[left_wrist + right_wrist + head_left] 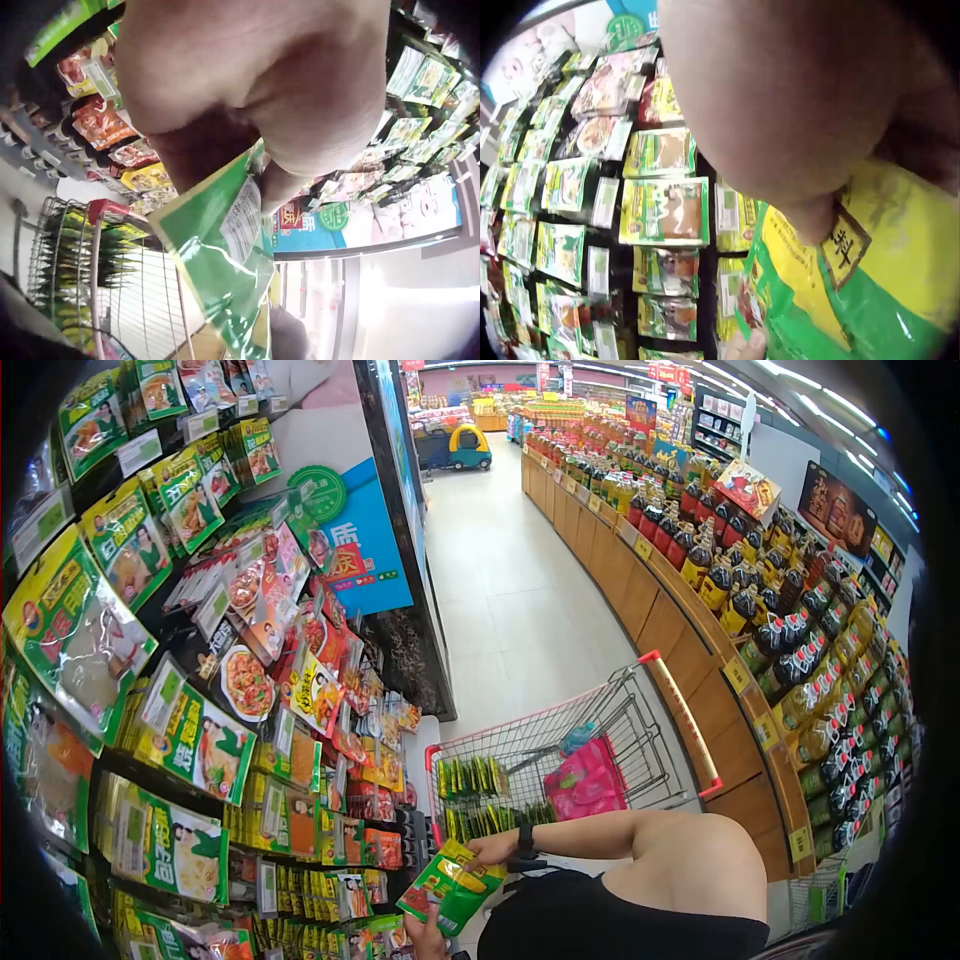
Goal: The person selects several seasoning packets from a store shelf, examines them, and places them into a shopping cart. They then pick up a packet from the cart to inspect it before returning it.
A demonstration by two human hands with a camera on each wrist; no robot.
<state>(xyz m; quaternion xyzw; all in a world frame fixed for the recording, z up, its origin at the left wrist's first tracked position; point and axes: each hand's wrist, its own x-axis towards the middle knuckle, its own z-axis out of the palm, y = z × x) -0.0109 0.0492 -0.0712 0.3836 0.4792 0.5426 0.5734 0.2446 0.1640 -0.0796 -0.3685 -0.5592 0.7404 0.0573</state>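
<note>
A green and yellow packet (455,888) (221,251) is held between both hands, low in the head view. My right hand (492,847) (795,112) pinches its yellow upper part, the thumb lying on the front. At its lower left part, my left hand (425,938) (255,82) grips it with the thumb on top. The left wrist view shows the green back with a white barcode label (241,223). Whether a second packet lies behind it, I cannot tell.
A shopping cart (560,710) holds rows of green packets (472,777) and a pink bag (585,780). Hanging packets (170,840) cover the shelf at left. Bottles (745,605) line the wooden display (640,600) at right. The aisle floor (490,570) runs between them.
</note>
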